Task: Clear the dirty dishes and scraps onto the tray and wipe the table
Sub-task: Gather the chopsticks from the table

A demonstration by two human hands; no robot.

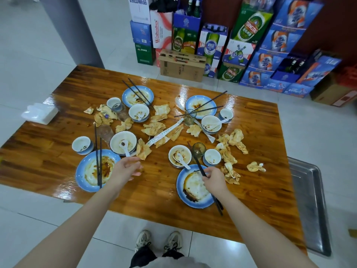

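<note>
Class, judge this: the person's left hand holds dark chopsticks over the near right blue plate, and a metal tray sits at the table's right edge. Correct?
No: the head view shows the right hand, not the left hand, holding the chopsticks over that blue plate. The metal tray does sit at the right edge of the table.

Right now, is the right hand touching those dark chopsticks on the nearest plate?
Touching. The head view shows the right hand pinching the chopsticks over the blue-rimmed plate.
</note>
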